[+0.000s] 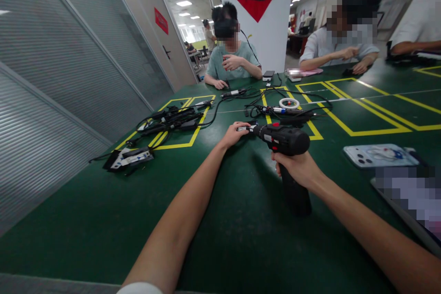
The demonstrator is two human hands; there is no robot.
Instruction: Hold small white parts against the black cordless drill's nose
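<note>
My right hand is wrapped round the handle of a black cordless power drill with a red button, held over the green table. The drill's nose points left. My left hand is pinched on a small part at the drill's tip; I cannot make out what it is. Just beyond the drill lie a white roll of tape and a pen-like tool with cables.
A pile of black cables and tools lies at the left inside yellow floor-tape boxes, with a black-and-white device nearer. A phone and a tablet lie at the right. Other people sit at the far side of the table.
</note>
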